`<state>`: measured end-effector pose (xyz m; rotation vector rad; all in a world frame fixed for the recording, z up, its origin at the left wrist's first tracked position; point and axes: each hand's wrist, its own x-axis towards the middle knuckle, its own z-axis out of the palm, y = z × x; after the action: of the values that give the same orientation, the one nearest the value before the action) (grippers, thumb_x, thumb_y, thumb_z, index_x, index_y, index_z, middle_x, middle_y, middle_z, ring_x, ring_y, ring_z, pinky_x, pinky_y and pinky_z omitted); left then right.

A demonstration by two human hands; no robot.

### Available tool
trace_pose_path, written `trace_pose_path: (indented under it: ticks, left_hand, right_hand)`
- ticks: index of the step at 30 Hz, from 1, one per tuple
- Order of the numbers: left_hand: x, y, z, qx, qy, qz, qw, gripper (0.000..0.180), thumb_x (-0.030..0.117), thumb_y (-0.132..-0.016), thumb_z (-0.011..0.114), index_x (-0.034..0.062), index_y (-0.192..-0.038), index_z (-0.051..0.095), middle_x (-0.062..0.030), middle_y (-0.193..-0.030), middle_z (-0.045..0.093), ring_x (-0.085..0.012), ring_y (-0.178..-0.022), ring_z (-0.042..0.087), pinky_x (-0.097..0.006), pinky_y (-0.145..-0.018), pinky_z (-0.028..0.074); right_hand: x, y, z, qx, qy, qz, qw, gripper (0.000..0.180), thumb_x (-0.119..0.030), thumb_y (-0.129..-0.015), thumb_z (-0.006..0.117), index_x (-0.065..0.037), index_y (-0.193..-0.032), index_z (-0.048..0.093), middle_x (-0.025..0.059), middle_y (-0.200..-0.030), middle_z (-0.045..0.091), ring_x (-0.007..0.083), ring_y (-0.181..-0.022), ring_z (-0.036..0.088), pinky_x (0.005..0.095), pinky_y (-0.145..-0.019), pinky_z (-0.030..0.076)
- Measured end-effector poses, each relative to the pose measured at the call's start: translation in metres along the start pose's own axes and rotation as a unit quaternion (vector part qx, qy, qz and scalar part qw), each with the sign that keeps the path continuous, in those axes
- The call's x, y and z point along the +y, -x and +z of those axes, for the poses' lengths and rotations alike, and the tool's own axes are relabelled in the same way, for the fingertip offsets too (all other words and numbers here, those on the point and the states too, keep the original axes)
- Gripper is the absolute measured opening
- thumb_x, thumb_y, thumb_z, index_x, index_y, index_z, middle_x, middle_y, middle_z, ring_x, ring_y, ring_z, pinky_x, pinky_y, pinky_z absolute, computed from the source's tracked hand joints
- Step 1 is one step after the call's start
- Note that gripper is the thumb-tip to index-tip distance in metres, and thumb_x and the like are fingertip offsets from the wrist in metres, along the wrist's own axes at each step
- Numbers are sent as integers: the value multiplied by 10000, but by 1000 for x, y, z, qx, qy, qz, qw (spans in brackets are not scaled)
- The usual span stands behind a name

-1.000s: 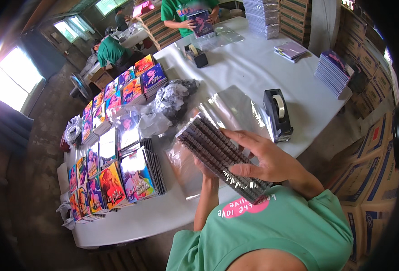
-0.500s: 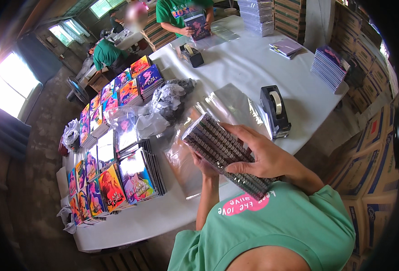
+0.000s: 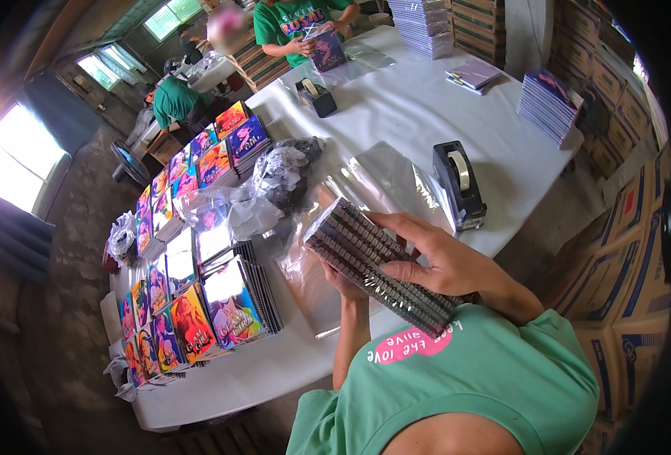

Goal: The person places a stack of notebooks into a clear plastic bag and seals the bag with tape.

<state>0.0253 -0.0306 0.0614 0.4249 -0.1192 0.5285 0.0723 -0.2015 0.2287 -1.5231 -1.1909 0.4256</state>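
Over the last second the notebooks (image 3: pixel 369 254) have rolled slightly, so more of their pale end shows; both hands keep hold, which suggests the bundle is being squared or turned, not set down. It is held up over the near edge of the counter (image 3: pixel 502 114), coils upward. The right hand (image 3: pixel 440 262) is half open, grasping the bundle with thumb across the coils; the left hand (image 3: pixel 343 279) grasps underneath, its fingers mostly hidden. From the bundle, clear film (image 3: pixel 396 171) lies at twelve o'clock, a tape dispenser (image 3: pixel 464 205) between one and two.
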Motion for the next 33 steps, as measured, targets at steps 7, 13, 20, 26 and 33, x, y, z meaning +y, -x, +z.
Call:
trace_pose_path:
  ticks: [7, 13, 20, 26, 33]
  left_hand:
    - [-3, -3, -1, -11, -42, -2, 999, 598, 511, -948, 305, 41, -1288, 449, -138, -1167, 584, -277, -998, 610, -417, -868, 513]
    - [-17, -12, 30, -36, -26, -64, 997, 627, 531, -939, 309, 66, -1350, 396, -126, -1283, 517, -290, -1122, 540, -454, -953, 450]
    - [-107, -99, 117, 24, -50, -29, 998, 559, 479, -960, 354, 89, -1360, 382, -96, -1307, 501, -267, -1143, 521, -423, -967, 441]
    - [-309, -176, 222, 31, -98, -201, 974, 545, 489, -959, 368, 94, -1333, 379, -76, -1335, 448, -244, -1158, 486, -402, -987, 395]
    - [-493, -254, 296, -65, -308, -293, 903, 663, 535, -886, 517, 54, -1296, 318, -147, -1297, 371, -317, -1171, 423, -468, -952, 370]
  right_hand:
    - [3, 1, -9, -14, -26, 9, 1000, 540, -190, -929, 528, -11, -1393, 319, 160, -1246, 472, 243, -1151, 483, 349, -969, 381]
    - [23, 15, -44, 5, -43, 21, 999, 890, -608, -885, 437, 66, -1415, 199, 239, -1312, 430, 307, -1197, 463, 352, -994, 361]
    - [61, 96, -154, 217, -181, 34, 959, 1084, -383, -703, 793, -21, -1461, 109, 191, -1411, 321, 284, -1270, 391, 387, -1029, 322]
    - [108, 125, -300, 622, -92, -18, 778, 843, -199, -746, 724, -56, -1412, 228, 118, -1323, 399, 213, -1145, 480, 378, -949, 404]
    - [197, 200, -557, 619, -246, 3, 746, 454, -229, -795, 637, -77, -1190, 474, 59, -1101, 571, 173, -969, 571, 319, -898, 434]
